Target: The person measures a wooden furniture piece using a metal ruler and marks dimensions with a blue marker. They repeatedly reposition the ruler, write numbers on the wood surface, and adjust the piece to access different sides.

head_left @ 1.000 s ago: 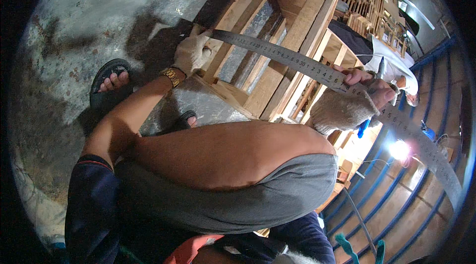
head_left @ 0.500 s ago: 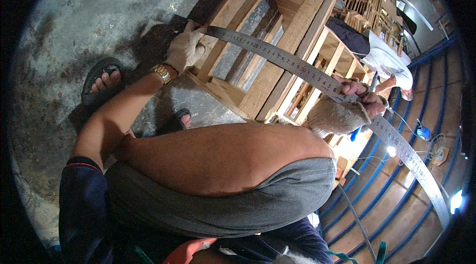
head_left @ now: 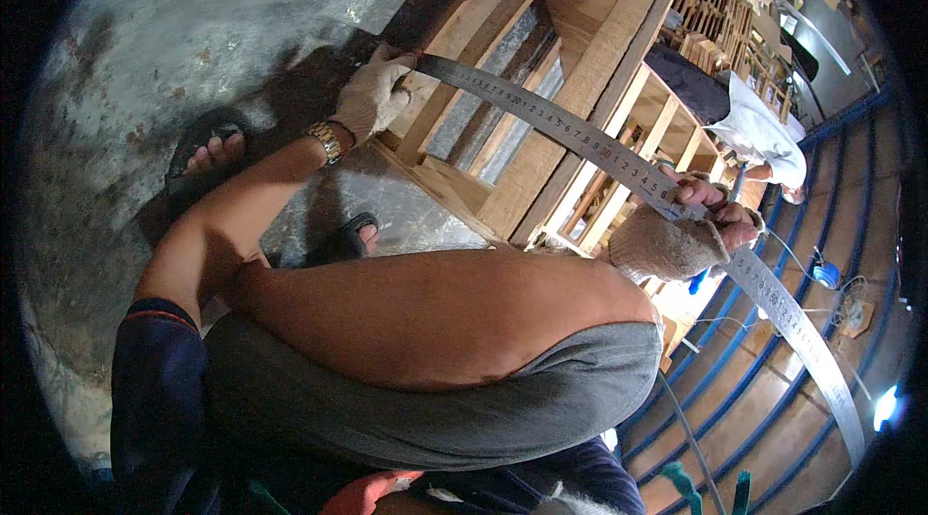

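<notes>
One long, flat, flexible steel ruler with dark graduations (head_left: 551, 116), spanning the slatted side of a pale, open-framed timber structure (head_left: 611, 41) from its left edge past its thick beam, the free end bowing away; contact with the beam cannot be told. One left hand in a beige knitted glove (head_left: 375, 97), at the structure's left edge, pinches the ruler's end. One right hand in a beige glove with bare fingertips (head_left: 710, 220), beyond the beam, curls its fingers around the ruler; a slim blue stick (head_left: 698, 281) protrudes below it. One gold-coloured metal wristwatch (head_left: 327, 142), left wrist. One stained grey concrete floor (head_left: 222, 22). One co-worker in a white top (head_left: 759, 123), bent over, beyond.
</notes>
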`<state>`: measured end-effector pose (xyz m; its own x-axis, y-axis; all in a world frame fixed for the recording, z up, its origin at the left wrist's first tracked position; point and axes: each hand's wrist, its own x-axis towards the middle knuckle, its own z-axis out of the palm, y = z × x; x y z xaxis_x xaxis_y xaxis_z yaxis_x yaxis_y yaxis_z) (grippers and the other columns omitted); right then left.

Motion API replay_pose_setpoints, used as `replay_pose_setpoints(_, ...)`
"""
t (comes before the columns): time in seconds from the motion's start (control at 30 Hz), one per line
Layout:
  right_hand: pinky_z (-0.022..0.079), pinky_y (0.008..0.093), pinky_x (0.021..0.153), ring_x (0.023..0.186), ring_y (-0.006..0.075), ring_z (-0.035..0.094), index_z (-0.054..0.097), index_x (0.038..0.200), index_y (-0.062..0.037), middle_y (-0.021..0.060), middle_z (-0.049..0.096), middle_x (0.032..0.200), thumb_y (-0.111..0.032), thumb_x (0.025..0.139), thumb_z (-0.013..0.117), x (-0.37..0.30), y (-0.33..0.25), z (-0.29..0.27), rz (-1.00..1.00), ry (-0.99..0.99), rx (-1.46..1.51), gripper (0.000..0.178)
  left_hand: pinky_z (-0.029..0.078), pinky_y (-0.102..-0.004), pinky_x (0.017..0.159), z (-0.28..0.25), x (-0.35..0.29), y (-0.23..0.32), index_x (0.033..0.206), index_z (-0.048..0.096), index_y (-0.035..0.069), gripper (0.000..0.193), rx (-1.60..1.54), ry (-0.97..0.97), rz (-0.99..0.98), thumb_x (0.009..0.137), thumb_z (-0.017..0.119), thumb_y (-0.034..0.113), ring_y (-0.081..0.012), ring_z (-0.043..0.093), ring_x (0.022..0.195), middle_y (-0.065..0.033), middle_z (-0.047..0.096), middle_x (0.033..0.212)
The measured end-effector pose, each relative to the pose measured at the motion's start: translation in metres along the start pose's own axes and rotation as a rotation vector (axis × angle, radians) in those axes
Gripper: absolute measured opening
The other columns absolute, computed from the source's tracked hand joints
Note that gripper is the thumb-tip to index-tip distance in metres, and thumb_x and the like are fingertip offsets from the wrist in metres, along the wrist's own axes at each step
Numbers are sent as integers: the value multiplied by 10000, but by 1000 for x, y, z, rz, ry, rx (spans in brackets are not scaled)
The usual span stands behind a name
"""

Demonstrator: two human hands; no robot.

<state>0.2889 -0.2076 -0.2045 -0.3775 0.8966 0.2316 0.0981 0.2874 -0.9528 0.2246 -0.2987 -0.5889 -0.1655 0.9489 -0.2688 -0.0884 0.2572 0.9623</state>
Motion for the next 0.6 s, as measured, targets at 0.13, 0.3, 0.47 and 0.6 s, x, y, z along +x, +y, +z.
replay_pose_setpoints(0.13,637,551,605,592,296,682,566,982,-175,162,663,684,-656,1031,405,0,-6,15,-90,48,-371,510,516,-451,1043,-8,-2,13,1381,623,141,532,6,0,-55,859,719,163,-381,601,1229,-183,502,1467)
replay_pose_setpoints(0.3,638,549,617,617,286,690,564,977,-185,150,660,678,-646,1038,401,6,-7,22,-50,-29,-380,492,530,-429,1033,0,3,6,1390,629,144,543,-25,18,-32,856,724,138,-352,599,1235,-149,525,1439)
replay_pose_setpoints(0.47,628,548,635,637,340,685,568,985,-176,171,657,700,-645,1036,408,2,-8,27,-45,-31,-306,498,530,-424,1016,6,4,0,1363,650,129,518,-74,86,87,850,721,123,-356,601,1229,-153,553,1400)
replay_pose_setpoints(0.6,601,496,841,865,399,704,641,1038,-40,272,688,910,-616,1023,465,13,-17,17,210,-334,-33,603,503,-428,1046,3,2,0,1359,645,117,515,-53,38,18,848,713,108,-373,581,1248,-175,541,1409)
